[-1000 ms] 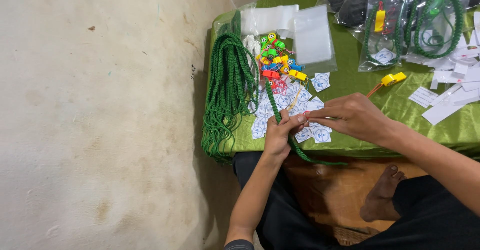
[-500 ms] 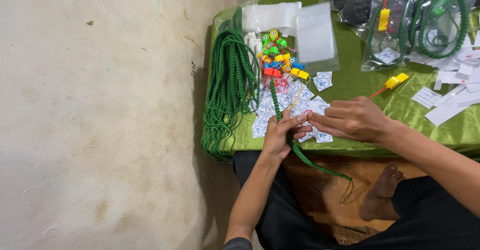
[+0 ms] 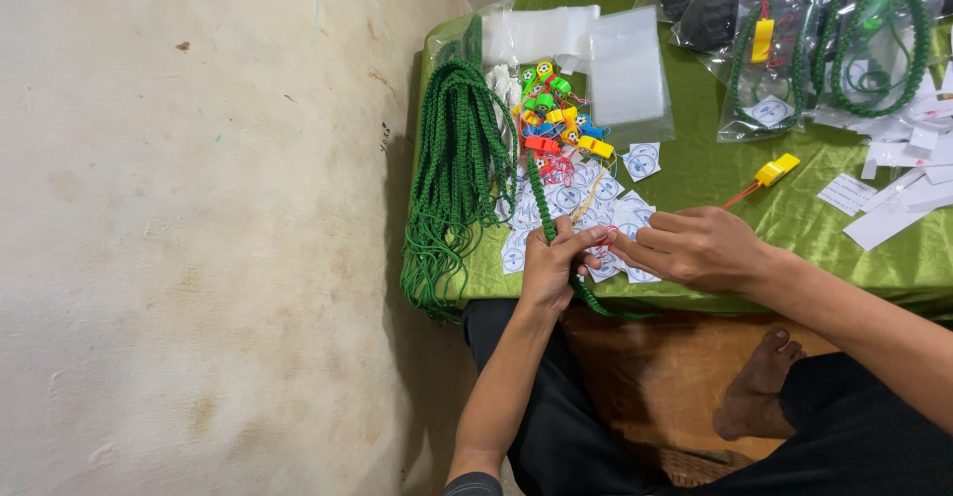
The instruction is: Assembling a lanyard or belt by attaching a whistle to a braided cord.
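The left hand (image 3: 549,270) pinches a single green braided cord (image 3: 542,196) at the near edge of the green table cloth (image 3: 715,173); thumb and fingers are closed on the cord. The cord runs from the hand up toward the pile of small plastic whistles (image 3: 554,117) and, below the hand, drops past the cloth edge and curves to the right. The right hand (image 3: 695,248) lies just beside the left hand, fingers extended and close together, tips meeting the left fingers at the cord; a bit of red string shows between them. Whether the right fingers actually grip anything cannot be told.

Relative to the left hand: small round-printed paper tags (image 3: 586,203) are scattered directly behind it and partly under both hands. The bundle of green cords (image 3: 457,168) hangs over the cloth's left edge, just left of the hand, its loose ends dangling past the edge. The whistles, in red, yellow, green and blue, sit farther back. A clear plastic sleeve (image 3: 625,79) lies behind and to the right. A lone yellow whistle (image 3: 775,169) with red string rests well to the right, beyond the right hand. Filled clear bags (image 3: 794,49) holding cords occupy the far right corner; white paper slips (image 3: 884,213) lie below them.

A bare foot (image 3: 752,397) rests under the table.
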